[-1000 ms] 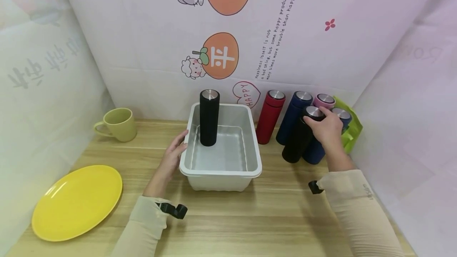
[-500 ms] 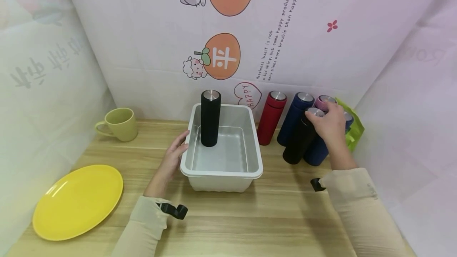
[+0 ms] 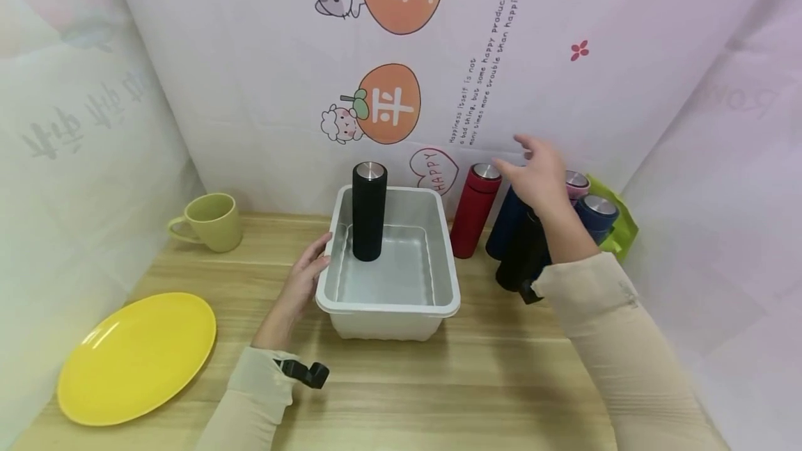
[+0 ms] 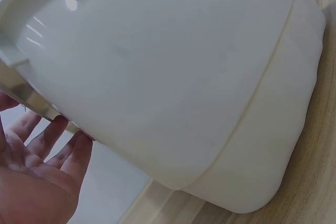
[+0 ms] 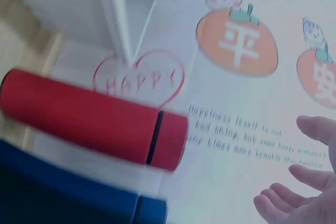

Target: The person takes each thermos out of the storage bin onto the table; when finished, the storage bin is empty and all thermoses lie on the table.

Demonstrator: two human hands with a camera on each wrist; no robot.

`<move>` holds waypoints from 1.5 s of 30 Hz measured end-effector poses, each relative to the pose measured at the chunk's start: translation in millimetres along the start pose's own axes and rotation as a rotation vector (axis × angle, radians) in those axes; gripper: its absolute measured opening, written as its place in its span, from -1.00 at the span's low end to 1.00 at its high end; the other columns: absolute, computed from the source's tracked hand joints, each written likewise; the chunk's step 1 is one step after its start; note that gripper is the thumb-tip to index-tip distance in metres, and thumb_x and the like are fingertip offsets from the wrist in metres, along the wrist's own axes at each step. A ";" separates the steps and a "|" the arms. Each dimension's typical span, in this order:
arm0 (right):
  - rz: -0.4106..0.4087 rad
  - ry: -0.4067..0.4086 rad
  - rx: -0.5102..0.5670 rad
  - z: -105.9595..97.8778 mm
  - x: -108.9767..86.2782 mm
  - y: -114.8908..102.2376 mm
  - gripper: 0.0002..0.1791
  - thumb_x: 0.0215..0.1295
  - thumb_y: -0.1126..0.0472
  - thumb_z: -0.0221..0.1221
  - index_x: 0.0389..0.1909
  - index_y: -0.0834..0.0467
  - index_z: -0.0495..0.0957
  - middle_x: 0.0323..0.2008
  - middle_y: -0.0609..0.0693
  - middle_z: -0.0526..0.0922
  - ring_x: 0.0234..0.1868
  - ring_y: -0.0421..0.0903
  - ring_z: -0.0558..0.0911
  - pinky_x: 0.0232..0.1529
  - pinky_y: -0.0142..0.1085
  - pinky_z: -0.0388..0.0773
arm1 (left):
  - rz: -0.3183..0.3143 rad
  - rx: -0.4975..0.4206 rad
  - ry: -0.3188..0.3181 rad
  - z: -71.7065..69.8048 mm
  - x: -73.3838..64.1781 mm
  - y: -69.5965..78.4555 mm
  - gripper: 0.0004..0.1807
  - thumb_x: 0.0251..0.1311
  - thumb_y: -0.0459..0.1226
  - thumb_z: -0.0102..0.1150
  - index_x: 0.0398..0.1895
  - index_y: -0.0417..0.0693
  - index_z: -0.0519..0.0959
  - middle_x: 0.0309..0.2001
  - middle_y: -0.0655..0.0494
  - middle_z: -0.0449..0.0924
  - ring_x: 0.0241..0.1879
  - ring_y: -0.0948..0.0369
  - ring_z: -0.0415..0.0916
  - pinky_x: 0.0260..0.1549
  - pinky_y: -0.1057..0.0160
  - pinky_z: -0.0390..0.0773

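In the head view, my left hand [image 3: 303,277] touches the left side of a light grey plastic tub [image 3: 388,307]. The left wrist view has its fingers [image 4: 79,156] fairly straight against the tub's outer wall. Upright inside the tub stands a black thermos bottle [image 3: 368,214] with a silver lid top. My right hand [image 3: 535,172] is raised with fingers spread and holds nothing, close to the top of a red thermos bottle [image 3: 474,214]. Behind and under that arm, a blue bottle [image 3: 504,228] and another black bottle [image 3: 523,256] are partly hidden.
Further right stand a pink bottle [image 3: 576,185] and a second blue bottle [image 3: 597,214], with a bright green item [image 3: 617,228] behind. On the left are a green mug [image 3: 213,221] and a yellow oval plate [image 3: 138,360]. Printed white sheets [image 3: 250,89] enclose the table.
My right hand has left the tops of the right-hand black and pink bottles, moving left and up toward the red bottle, its fingers now spread. My left hand stays at the tub.
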State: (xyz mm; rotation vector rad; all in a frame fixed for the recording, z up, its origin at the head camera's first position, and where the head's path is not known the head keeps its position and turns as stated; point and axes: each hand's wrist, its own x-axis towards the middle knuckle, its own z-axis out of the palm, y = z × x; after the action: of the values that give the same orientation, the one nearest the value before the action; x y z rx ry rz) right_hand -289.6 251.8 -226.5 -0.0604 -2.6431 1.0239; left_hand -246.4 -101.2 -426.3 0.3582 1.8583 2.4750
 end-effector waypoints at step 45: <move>-0.059 -0.449 0.311 158.2 33.9 -69.6 -0.27 0.22 0.11 0.35 0.39 0.13 0.32 0.29 0.18 0.37 0.20 0.06 0.41 0.18 -0.07 0.39 | 0.015 -0.011 -0.002 -1.0 0.6 -3.5 -0.42 0.41 -0.44 -0.22 0.45 -0.43 0.00 0.49 -0.27 -0.11 0.38 -0.12 0.00 0.23 0.13 0.26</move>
State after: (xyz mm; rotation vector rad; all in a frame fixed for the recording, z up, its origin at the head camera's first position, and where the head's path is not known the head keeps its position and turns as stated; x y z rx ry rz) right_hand -363.9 102.0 -281.8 0.3524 -2.8012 1.5684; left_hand -247.5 -101.1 -429.8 0.3755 1.8469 2.4930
